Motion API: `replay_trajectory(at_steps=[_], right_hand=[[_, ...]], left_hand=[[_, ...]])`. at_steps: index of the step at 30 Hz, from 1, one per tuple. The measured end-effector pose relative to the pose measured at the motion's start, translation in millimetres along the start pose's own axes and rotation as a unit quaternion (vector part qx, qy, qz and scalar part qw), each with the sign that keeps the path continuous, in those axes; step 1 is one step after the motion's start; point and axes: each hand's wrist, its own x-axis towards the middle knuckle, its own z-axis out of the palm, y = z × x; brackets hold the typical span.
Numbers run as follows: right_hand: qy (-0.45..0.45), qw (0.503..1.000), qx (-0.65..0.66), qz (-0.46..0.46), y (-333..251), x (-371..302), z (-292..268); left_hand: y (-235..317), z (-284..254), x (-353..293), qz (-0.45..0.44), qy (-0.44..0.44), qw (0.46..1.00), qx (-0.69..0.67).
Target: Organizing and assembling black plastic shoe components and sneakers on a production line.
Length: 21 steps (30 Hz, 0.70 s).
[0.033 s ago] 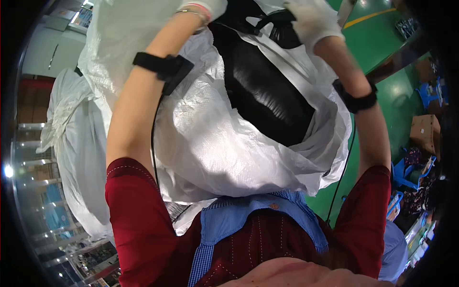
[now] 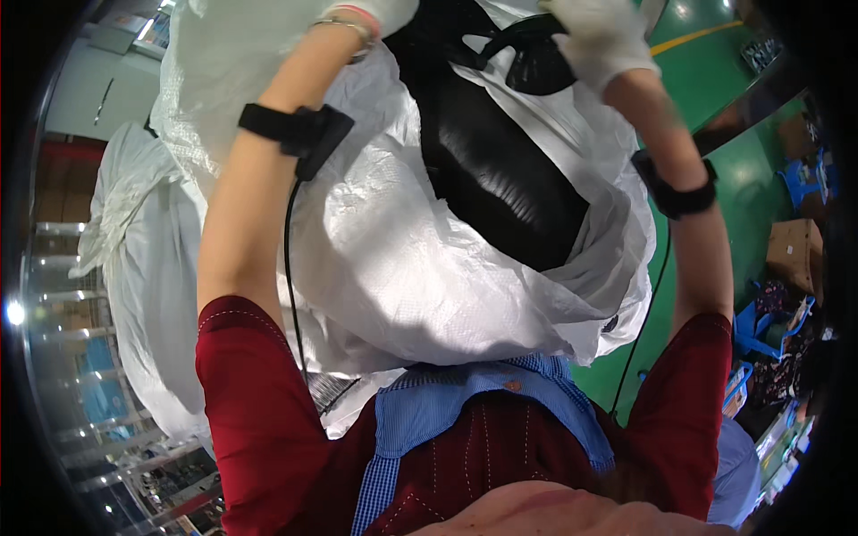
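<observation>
A large white woven sack (image 2: 384, 295) stands open in front of me. Inside it lies a full, glossy black bag (image 2: 500, 170), wrinkled along its middle. At the top of the view, the black bag's upper part ends in thin, loop-like pieces. My right hand (image 2: 601, 40), in a white glove and slightly blurred, is closed on this loose black end. My left hand (image 2: 380, 12), also gloved in white, is at the upper edge beside the black bag's far part. Its fingers are cut off by the frame, so its grip is hidden.
Another white sack (image 2: 147, 259), gathered at its top, stands on the left beside metal racking. Green floor (image 2: 706, 80) with a yellow line shows on the right. A cardboard box (image 2: 795, 253) and blue stools (image 2: 770, 330) are at the far right.
My right hand has shifted slightly to the right, and the loose black end has moved with it. My left hand has drifted a little to the left.
</observation>
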Motion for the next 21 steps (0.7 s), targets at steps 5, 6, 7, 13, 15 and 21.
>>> replay_trajectory(at_steps=[5,6,7,13,15,21], right_hand=[[0.129,0.979,0.076,-0.137,-40,-50,-87],[0.106,0.978,0.074,-0.162,-65,-64,-100],[0.084,0.978,0.068,-0.18,-78,-73,-108],[0.032,0.942,0.189,-0.275,-100,-69,-86],[0.054,0.933,0.196,-0.298,-103,-72,-85],[0.15,0.911,0.339,-0.181,-93,-59,-32]], left_hand=[[-21,-82,-24,-0.019,-0.086,0.991,-0.1],[-20,-90,-35,0.044,-0.077,0.993,-0.082],[-13,-95,-42,0.113,-0.068,0.989,-0.067],[31,-96,-74,0.05,-0.139,0.978,-0.147],[36,-95,-83,0.119,-0.09,0.968,-0.203],[53,-92,-101,-0.146,-0.271,0.834,-0.458]])
